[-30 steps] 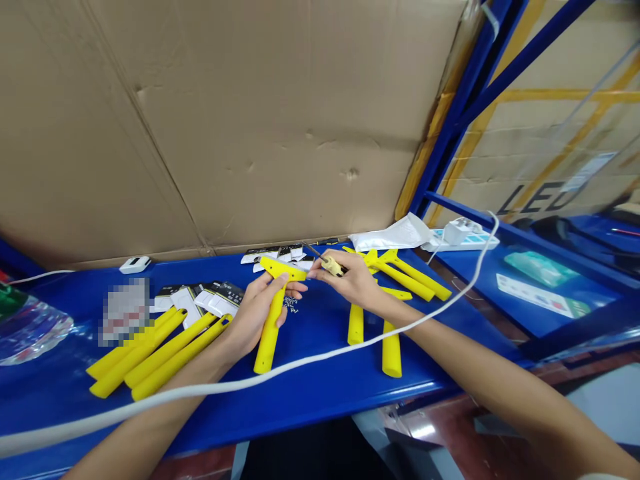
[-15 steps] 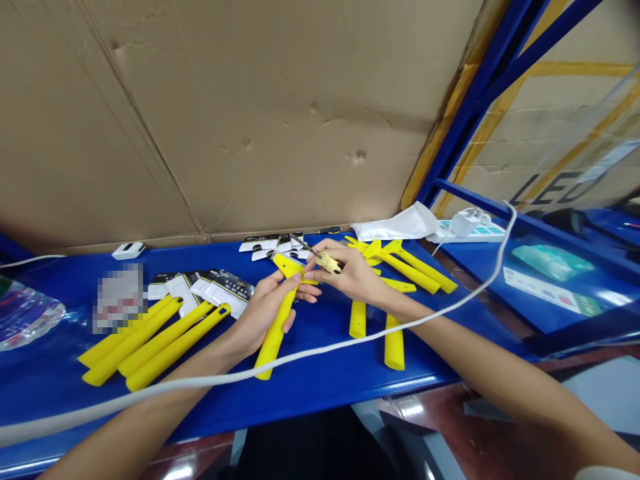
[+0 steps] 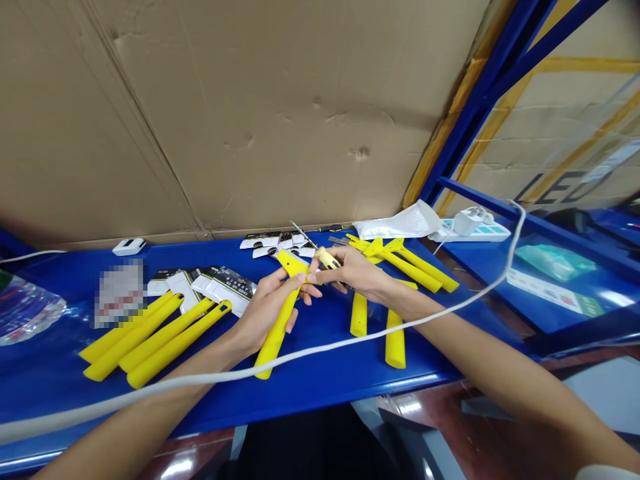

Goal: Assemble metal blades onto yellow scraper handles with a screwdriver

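Observation:
My left hand (image 3: 267, 310) is closed around a yellow plastic scraper (image 3: 277, 337), its wide head up and its handle pointing down toward me. A metal blade edge shows at the top of that head. In my right hand (image 3: 363, 272) is a screwdriver (image 3: 327, 259) with a pale yellow handle, its shaft pointing up and to the left. The right fingertips touch the right side of the scraper's head. Whatever sits between those fingertips is too small to make out. More yellow scraper parts (image 3: 395, 343) lie just right of my hands.
Several yellow handles (image 3: 175, 340) lie at left beside black-and-white packages (image 3: 227, 287). At the back are a white pouch (image 3: 400, 221) and a power strip (image 3: 480, 230). A white cable (image 3: 350, 343) hangs across the front of the blue table (image 3: 320, 383).
The screwdriver has turned a little, its tip now pointing higher. My right fingers have shifted slightly against the scraper's head. My left hand keeps its hold.

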### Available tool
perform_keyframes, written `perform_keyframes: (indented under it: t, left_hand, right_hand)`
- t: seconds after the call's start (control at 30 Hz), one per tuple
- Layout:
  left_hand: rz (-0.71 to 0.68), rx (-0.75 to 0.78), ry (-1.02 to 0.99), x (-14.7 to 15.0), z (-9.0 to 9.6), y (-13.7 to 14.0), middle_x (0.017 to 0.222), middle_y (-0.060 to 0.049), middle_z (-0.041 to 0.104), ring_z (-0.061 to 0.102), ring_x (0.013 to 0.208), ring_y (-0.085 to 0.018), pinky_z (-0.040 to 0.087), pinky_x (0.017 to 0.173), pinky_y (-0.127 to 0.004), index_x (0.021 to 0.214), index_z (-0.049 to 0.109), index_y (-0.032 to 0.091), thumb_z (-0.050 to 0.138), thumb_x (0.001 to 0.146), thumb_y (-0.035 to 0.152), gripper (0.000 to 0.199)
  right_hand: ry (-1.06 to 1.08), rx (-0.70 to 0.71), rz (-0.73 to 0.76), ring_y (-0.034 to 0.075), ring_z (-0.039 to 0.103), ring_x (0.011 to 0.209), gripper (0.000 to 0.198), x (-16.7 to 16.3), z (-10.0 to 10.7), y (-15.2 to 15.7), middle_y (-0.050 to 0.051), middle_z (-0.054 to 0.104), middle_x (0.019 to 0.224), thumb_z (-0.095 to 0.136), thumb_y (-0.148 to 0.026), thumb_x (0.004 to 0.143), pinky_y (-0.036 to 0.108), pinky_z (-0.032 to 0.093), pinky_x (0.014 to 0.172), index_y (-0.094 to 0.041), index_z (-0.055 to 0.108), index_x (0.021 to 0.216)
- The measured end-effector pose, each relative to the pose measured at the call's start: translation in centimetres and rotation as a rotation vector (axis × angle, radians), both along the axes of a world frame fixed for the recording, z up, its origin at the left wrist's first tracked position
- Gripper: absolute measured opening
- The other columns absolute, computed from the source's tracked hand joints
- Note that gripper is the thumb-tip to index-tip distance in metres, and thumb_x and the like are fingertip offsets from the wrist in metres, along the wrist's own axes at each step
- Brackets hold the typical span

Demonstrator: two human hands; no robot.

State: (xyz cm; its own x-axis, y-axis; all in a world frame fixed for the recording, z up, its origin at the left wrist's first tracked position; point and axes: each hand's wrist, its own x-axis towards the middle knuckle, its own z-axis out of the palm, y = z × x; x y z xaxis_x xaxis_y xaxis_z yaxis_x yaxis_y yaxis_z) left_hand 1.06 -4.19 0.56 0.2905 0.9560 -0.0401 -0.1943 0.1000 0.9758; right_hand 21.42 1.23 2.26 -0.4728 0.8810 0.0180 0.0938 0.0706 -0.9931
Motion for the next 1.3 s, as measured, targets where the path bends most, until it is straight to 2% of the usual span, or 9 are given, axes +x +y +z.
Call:
perform_keyframes:
  t: [0.17, 0.3, 0.37, 0.47, 0.57, 0.67, 0.9, 1.1, 1.3]
  left_hand:
    - [0.047, 0.01, -0.017, 0.0, 0.4, -0.1, 0.099, -0.012, 0.078, 0.062, 0.059, -0.013, 0.042, 0.033, -0.018, 0.11, 0.069, 0.015, 0.076, 0.096, 0.044, 0.033]
    - [0.17, 0.069, -0.072, -0.2, 1.1, 0.1, 0.095, -0.011, 0.077, 0.06, 0.06, -0.012, 0.041, 0.034, -0.017, 0.099, 0.067, 0.015, 0.076, 0.095, 0.04, 0.027]
    - [0.245, 0.101, -0.108, -0.4, 1.5, 0.4, 0.094, -0.011, 0.077, 0.064, 0.07, -0.015, 0.041, 0.035, -0.017, 0.096, 0.065, 0.016, 0.077, 0.094, 0.038, 0.025]
    - [0.357, 0.146, -0.153, -0.9, 1.9, 1.0, 0.097, -0.01, 0.077, 0.064, 0.076, -0.017, 0.041, 0.035, -0.017, 0.096, 0.064, 0.017, 0.077, 0.092, 0.037, 0.024]
    - [0.458, 0.161, -0.177, -1.5, 2.3, 1.5, 0.098, -0.009, 0.076, 0.064, 0.073, -0.016, 0.041, 0.036, -0.018, 0.096, 0.064, 0.018, 0.077, 0.091, 0.038, 0.025]
    - [0.517, 0.154, -0.194, -1.9, 2.6, 1.8, 0.098, -0.008, 0.076, 0.064, 0.068, -0.014, 0.041, 0.037, -0.018, 0.097, 0.064, 0.018, 0.075, 0.091, 0.039, 0.024]
    - [0.499, 0.141, -0.151, -1.9, 2.0, 2.1, 0.102, -0.01, 0.077, 0.065, 0.072, -0.015, 0.042, 0.038, -0.019, 0.096, 0.065, 0.017, 0.08, 0.087, 0.041, 0.029]
    - [0.457, 0.134, -0.127, -1.9, 1.5, 2.2, 0.102, -0.011, 0.078, 0.071, 0.087, -0.021, 0.043, 0.038, -0.019, 0.099, 0.064, 0.018, 0.084, 0.083, 0.042, 0.035]
    - [0.427, 0.106, -0.1, -1.8, 1.1, 2.4, 0.104, -0.012, 0.078, 0.07, 0.083, -0.02, 0.043, 0.038, -0.019, 0.103, 0.066, 0.016, 0.081, 0.086, 0.04, 0.033]
  right_hand:
    - [0.152, -0.084, -0.031, 0.008, 0.046, 0.059, 0.041, -0.3, 0.2, -0.1, -0.003, 0.059, 0.078, 0.097, -0.048, 0.071, 0.021, 0.032, 0.041, -0.019, 0.072, 0.087]
    - [0.141, -0.047, -0.205, 0.014, 0.055, 0.069, 0.047, -0.2, -0.1, 0.5, 0.003, 0.064, 0.084, 0.088, -0.062, 0.079, 0.022, 0.033, 0.04, -0.02, 0.067, 0.086]
    - [0.02, 0.062, -0.24, 0.014, 0.055, 0.062, 0.05, 0.0, -0.5, 1.0, 0.004, 0.068, 0.083, 0.084, -0.066, 0.082, 0.025, 0.034, 0.04, -0.021, 0.063, 0.079]
    - [-0.177, 0.296, -0.165, 0.011, 0.049, 0.053, 0.05, 0.3, -1.2, 1.5, 0.0, 0.066, 0.076, 0.085, -0.059, 0.084, 0.029, 0.039, 0.047, -0.021, 0.057, 0.068]
    - [-0.326, 0.537, -0.015, 0.015, 0.058, 0.067, 0.032, 0.4, -1.4, 1.4, 0.0, 0.069, 0.079, 0.086, -0.041, 0.087, 0.03, 0.045, 0.064, -0.02, 0.065, 0.076]
    - [-0.422, 0.672, 0.122, 0.018, 0.066, 0.084, 0.01, 0.0, -1.5, 1.1, 0.002, 0.075, 0.093, 0.08, -0.024, 0.092, 0.031, 0.048, 0.08, -0.02, 0.072, 0.09]
    - [-0.494, 0.609, 0.21, 0.021, 0.071, 0.091, 0.016, -1.6, -2.6, 2.6, 0.005, 0.079, 0.101, 0.084, -0.025, 0.09, 0.031, 0.049, 0.084, -0.019, 0.076, 0.103]
    - [-0.486, 0.57, 0.219, 0.018, 0.07, 0.082, 0.003, -1.8, -2.7, 2.8, 0.002, 0.078, 0.09, 0.075, -0.02, 0.093, 0.028, 0.046, 0.076, -0.019, 0.077, 0.096]
    - [-0.479, 0.554, 0.258, 0.016, 0.066, 0.077, 0.01, -1.1, -1.9, 1.9, -0.002, 0.074, 0.083, 0.073, -0.009, 0.083, 0.028, 0.044, 0.075, -0.019, 0.072, 0.083]
